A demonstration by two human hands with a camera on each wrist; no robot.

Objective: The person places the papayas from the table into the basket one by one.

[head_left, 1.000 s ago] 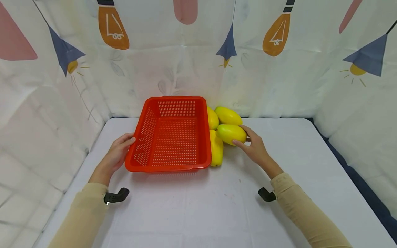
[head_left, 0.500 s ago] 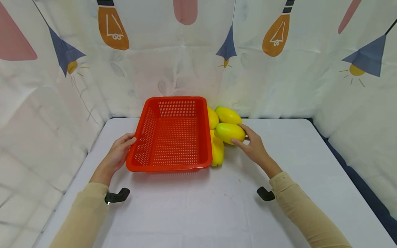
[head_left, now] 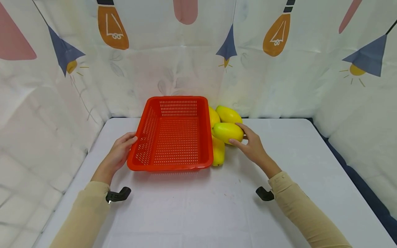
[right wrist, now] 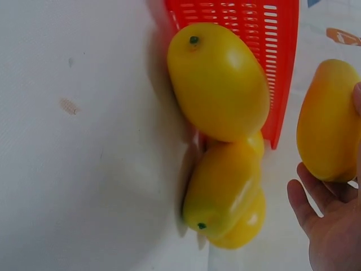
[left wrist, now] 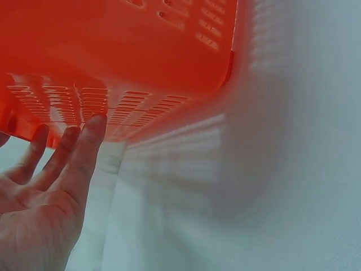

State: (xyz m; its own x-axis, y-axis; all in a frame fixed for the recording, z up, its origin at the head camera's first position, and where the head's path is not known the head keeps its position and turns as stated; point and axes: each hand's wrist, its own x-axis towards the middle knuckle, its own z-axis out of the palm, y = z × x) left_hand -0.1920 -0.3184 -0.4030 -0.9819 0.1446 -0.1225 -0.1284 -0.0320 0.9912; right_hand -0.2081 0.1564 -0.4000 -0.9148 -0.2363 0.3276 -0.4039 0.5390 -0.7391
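A red perforated plastic basket (head_left: 175,141) stands left of centre on the white table. My left hand (head_left: 119,151) is at its left rim; in the left wrist view the hand (left wrist: 48,197) has fairly straight fingers, with fingertips right at the slotted outer wall. My right hand (head_left: 252,146) holds a yellow mango (head_left: 227,132) by its right end, between thumb and fingers. In the right wrist view this mango (right wrist: 327,121) appears raised beside the others. Just beneath it, a front mango (head_left: 218,153) lies against the basket's right wall.
Behind the held fruit lie a back mango (head_left: 228,114) and another mango (head_left: 214,117) partly hidden by the basket. A patterned curtain (head_left: 186,62) hangs at the table's far edge. A black wrist mount (head_left: 118,194) sticks out from the left wrist.
My right hand has brought its mango slightly left and up, nearer the basket. The basket and my left hand have shifted a little to the right.
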